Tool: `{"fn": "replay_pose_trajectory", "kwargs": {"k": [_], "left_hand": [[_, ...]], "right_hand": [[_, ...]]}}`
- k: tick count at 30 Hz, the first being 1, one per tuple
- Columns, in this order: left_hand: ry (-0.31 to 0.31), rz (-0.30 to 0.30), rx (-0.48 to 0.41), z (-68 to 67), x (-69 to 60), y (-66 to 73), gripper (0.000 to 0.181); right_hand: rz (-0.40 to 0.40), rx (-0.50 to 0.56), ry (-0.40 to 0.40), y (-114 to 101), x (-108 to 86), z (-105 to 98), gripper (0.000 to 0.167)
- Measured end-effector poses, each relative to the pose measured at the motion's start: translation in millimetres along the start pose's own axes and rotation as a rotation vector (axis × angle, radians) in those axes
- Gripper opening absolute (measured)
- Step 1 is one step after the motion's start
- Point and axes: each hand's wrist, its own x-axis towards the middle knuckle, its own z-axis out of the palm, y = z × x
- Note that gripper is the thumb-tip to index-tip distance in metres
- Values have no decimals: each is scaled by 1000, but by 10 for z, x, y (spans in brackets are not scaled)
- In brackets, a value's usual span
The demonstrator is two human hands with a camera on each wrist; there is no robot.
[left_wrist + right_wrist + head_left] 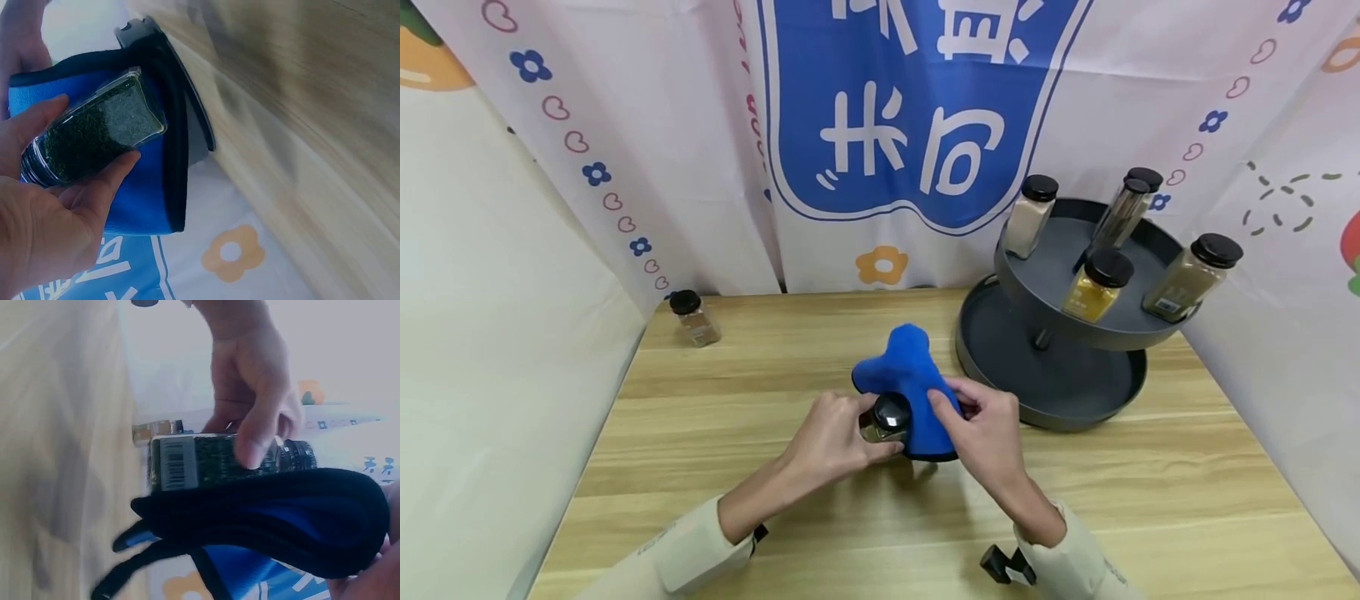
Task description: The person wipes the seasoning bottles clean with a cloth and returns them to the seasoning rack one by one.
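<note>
A square glass spice jar [100,128] with dark green flakes and a black lid is pinched between the thumb and fingers of my left hand [835,433]. It is held above the table, and a barcode label shows on it in the right wrist view. Against the jar's right side lies a blue cloth [910,392] with dark edging. My right hand [988,425] grips the cloth between thumb and fingers, and its folded edge runs alongside the jar [215,462] in the right wrist view.
A two-tier dark grey turntable rack [1048,400] stands at the back right, several lidded jars on its upper tier, including a yellow-filled jar [1097,285]. Another black-lidded spice jar [696,318] sits at the table's back left. A printed curtain [715,208] hangs behind the wooden table [700,433].
</note>
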Motion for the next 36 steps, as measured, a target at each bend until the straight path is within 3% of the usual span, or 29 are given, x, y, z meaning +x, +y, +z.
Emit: {"fn": "replay_pose_trajectory", "kwargs": {"k": [2, 7, 10, 20, 28, 36], "left_hand": [[-2, -6, -12, -7, 6, 10, 39], [6, 6, -59, -58, 13, 36, 38], [0, 16, -63, -85, 14, 33, 36], [-73, -16, -77, -45, 2, -115, 51], [-147, 31, -159, 28, 26, -330, 31], [-191, 51, -193, 150, 31, -541, 30]], "right_hand": [[28, -31, -43, 28, -8, 22, 14], [134, -161, -244, 149, -53, 81, 11], [134, -174, -284, 188, -50, 78, 10], [131, -200, -165, 221, 30, -74, 13], [76, -248, -134, 170, 141, -271, 10], [91, -262, -128, 159, 176, -358, 13]]}}
